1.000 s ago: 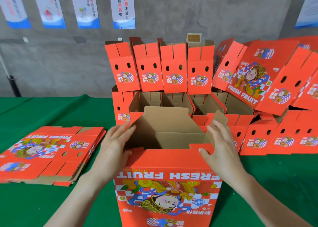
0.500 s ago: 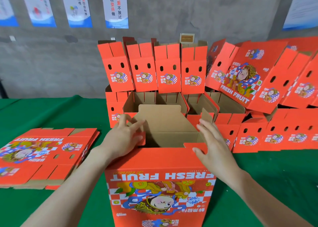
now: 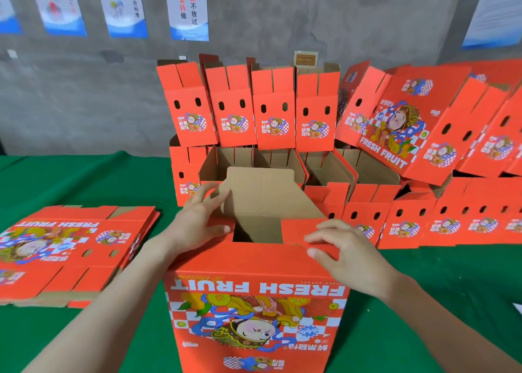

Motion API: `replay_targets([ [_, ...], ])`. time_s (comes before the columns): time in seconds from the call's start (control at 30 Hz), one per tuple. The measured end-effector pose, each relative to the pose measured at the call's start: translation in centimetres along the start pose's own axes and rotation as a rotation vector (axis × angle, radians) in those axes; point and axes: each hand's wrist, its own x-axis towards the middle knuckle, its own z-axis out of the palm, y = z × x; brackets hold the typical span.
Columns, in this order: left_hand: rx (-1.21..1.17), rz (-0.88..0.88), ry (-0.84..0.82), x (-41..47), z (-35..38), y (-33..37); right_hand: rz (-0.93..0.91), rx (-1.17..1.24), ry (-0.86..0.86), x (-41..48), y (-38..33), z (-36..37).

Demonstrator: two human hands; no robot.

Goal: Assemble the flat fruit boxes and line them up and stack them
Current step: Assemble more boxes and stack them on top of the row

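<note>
Grey wall (image 3: 84, 90) with posters is at the back, and a green counter (image 3: 84, 175) runs under everything. Far past both grips, lots of made-up boxes (image 3: 274, 118) stand in rows, two high. Some more lean over, out past the right grip. Well out from the left grip lies a pile of flat boxes (image 3: 70, 248), not made yet. So a lot is done, and a pile is left.

Right under the grips stands the box (image 3: 254, 288) being made now, open end up. Its brown back flap (image 3: 262, 192) sticks up just past the left grip's fingers. The left grip (image 3: 197, 220) is open and its fingers press the left side flap inward. The right grip (image 3: 347, 251) is open too. Its fingers lie flat on the red right flap (image 3: 299, 228) and push it down.

Half a second ago that right flap stood up with the right grip beside it. Now it lies nearly flat over the opening. I think the back flap goes down next.
</note>
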Motion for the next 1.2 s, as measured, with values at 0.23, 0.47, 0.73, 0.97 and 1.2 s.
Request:
replay_targets([
  [0.23,-0.158,0.093,0.234,-0.7,-0.2,0.4,0.051,0.127,0.162,-0.2,0.4,0.9],
  [0.47,-0.203,-0.007,0.205,-1.6,-0.7,1.4,-0.015,0.097,0.288,-0.5,0.0,1.1],
  [0.73,-0.073,-0.201,-0.188,-1.1,-1.0,1.7,0.150,0.063,0.055,2.4,-0.5,-0.1],
  [0.97,0.119,-0.212,-0.222,-0.2,-0.3,1.5,0.415,-0.074,-0.343,5.4,0.0,0.8],
  [1.2,0.238,-0.229,-0.194,-0.4,0.2,2.1,0.401,-0.217,-0.289,5.0,-0.8,1.6],
])
